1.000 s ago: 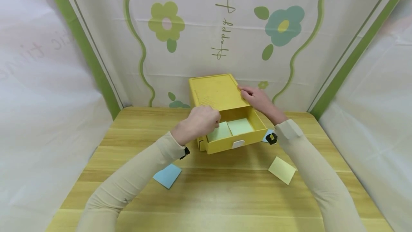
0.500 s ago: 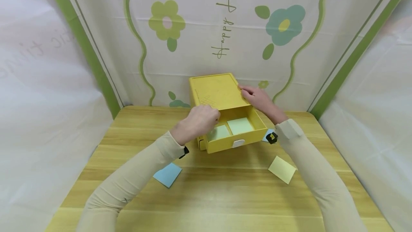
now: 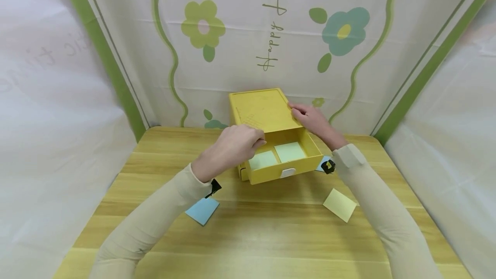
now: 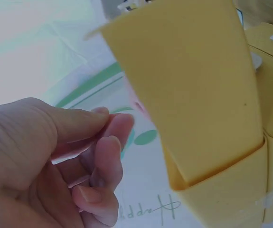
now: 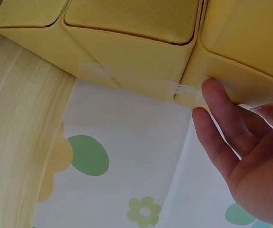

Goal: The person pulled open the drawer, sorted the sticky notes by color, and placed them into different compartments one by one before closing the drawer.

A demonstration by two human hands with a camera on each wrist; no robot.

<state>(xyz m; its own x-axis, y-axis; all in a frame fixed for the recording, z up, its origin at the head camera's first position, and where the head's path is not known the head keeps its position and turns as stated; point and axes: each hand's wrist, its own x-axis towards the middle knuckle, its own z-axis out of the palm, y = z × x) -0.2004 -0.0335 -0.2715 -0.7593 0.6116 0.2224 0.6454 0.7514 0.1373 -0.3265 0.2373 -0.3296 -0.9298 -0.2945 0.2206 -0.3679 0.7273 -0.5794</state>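
A yellow desktop drawer box (image 3: 267, 109) stands at the back of the table, its top drawer (image 3: 267, 177) pulled out. Two pale green sticky note pads, a left one (image 3: 263, 159) and a right one (image 3: 289, 152), lie side by side in it. My left hand (image 3: 235, 143) is at the drawer's left side, fingers curled and thumb against the index finger; nothing shows between them in the left wrist view. My right hand (image 3: 310, 119) rests against the box's right side near the top edge. In the right wrist view its fingertips (image 5: 213, 92) touch the yellow side wall.
A blue note pad (image 3: 203, 211) lies at the front left of the table. To the right is a pale yellow note pad (image 3: 339, 205). Another blue pad (image 3: 323, 163) shows partly behind the right wrist. A printed white curtain (image 3: 248, 46) hangs close behind the box.
The left green pad, tilted a second ago, now lies flat in the drawer. My left hand has drawn back slightly to the left. The right hand has stayed in place.
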